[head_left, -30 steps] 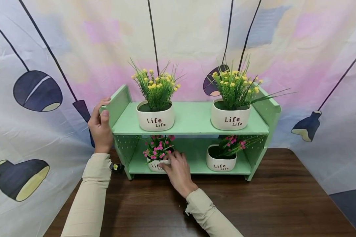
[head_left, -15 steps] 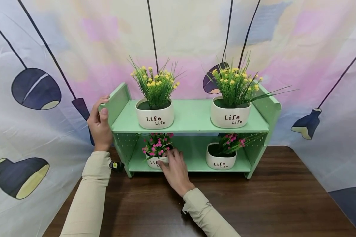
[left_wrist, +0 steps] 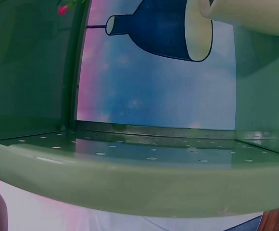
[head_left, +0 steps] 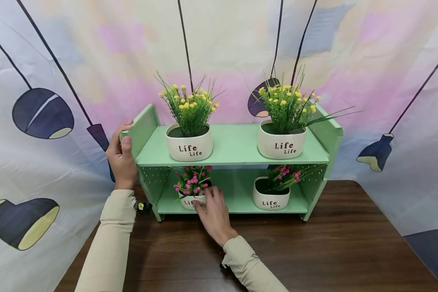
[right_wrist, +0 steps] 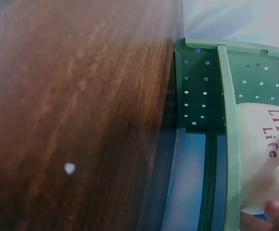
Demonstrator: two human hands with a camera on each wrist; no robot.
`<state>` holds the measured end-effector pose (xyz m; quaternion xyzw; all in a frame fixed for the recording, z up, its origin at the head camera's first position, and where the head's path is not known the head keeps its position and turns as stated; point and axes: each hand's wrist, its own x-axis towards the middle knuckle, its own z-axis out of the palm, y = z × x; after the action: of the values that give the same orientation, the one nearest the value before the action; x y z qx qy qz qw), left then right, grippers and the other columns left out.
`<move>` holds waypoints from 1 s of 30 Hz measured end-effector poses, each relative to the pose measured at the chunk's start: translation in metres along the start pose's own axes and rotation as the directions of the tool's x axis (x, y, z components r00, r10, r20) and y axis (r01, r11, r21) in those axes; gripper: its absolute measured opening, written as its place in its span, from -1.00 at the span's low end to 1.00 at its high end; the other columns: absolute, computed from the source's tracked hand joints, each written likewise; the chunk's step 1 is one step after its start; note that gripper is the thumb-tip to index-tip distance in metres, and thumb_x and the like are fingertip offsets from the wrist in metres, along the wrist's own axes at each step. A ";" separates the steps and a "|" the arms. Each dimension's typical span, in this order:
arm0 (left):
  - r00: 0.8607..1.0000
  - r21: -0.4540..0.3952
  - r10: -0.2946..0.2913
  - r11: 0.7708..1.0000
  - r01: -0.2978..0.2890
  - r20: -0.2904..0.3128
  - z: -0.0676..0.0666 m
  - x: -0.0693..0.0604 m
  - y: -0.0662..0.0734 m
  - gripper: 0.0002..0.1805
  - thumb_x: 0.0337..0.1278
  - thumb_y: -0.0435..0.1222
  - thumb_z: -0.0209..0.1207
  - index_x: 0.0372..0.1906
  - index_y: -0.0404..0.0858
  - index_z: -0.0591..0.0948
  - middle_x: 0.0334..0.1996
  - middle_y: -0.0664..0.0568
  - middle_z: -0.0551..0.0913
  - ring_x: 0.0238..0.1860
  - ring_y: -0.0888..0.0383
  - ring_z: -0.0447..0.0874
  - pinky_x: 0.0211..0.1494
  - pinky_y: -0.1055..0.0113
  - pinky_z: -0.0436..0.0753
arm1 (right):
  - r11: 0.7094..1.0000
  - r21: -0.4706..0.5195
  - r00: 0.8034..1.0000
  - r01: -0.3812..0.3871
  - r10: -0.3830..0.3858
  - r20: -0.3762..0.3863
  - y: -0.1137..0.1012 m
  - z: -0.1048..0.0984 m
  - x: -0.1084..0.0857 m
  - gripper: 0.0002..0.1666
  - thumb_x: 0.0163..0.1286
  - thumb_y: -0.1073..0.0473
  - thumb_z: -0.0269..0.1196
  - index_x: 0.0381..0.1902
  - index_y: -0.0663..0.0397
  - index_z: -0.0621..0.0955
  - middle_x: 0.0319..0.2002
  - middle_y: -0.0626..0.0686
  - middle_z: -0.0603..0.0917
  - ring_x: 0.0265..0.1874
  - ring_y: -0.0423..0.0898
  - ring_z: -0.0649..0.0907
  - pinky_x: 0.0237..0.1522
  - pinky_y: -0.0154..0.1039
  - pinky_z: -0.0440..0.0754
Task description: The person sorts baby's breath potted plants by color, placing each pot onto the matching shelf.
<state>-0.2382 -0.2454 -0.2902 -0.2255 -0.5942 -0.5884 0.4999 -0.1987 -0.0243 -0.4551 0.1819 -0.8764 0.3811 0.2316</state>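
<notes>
A light-green two-tier shelf stands on the dark wooden table. My left hand grips the upper front edge of its left side panel, thumb in front. On the lower tier, at left, sits a white flowerpot marked "Life", with pink flowers. My right hand holds this pot by its right side, thumb on the front and fingers at the rim. In the right wrist view the same flowerpot shows at the right edge, fingertips touching it. The left wrist view shows the shelf's perforated side panel.
A second pink-flowered pot stands at the lower tier's right. On the upper tier are two pots with yellow flowers, one at left and one at right. A printed cloth backdrop hangs behind the table.
My right hand has shifted slightly left with the pink-flowered pot, and the pot moved a little with it. My left hand keeps its grip on the shelf's side panel.
</notes>
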 end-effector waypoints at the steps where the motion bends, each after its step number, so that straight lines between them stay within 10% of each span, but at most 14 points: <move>1: 1.000 -0.003 -0.001 1.000 0.001 0.000 0.000 0.000 0.000 -0.49 0.55 -0.12 0.14 0.21 -0.52 0.62 0.28 -0.14 0.68 0.41 0.01 0.54 0.25 0.32 0.56 | 1.000 0.001 1.000 0.000 0.000 -0.003 0.000 0.000 -0.001 -0.67 0.57 -0.07 0.31 0.05 0.02 0.60 0.14 0.04 0.47 -0.02 0.02 0.49 -0.43 -0.27 0.47; 18: 1.000 -0.018 0.013 1.000 -0.013 -0.002 0.001 -0.001 -0.005 -0.35 0.50 0.07 0.22 0.22 -0.48 0.63 0.29 -0.24 0.65 0.36 0.02 0.58 0.20 0.34 0.58 | 1.000 0.012 0.998 -0.007 0.008 -0.070 0.001 0.002 -0.009 -0.64 0.53 -0.01 0.37 0.14 -0.01 0.58 0.36 0.10 0.37 0.07 0.04 0.47 -0.29 -0.16 0.60; 30: 1.000 -0.024 0.004 1.000 -0.004 -0.006 0.001 -0.005 -0.004 -0.36 0.50 0.07 0.21 0.24 -0.44 0.64 0.32 -0.24 0.63 0.30 0.02 0.62 0.18 0.34 0.58 | 0.998 0.023 0.998 -0.050 0.051 -0.038 0.010 -0.044 -0.029 -0.50 0.49 0.08 0.40 0.28 0.05 0.54 0.23 0.12 0.48 0.17 0.08 0.58 -0.03 0.05 0.69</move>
<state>-0.2396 -0.2442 -0.2957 -0.2311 -0.5850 -0.5952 0.5001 -0.1676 0.0195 -0.4506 0.1550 -0.8718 0.4000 0.2366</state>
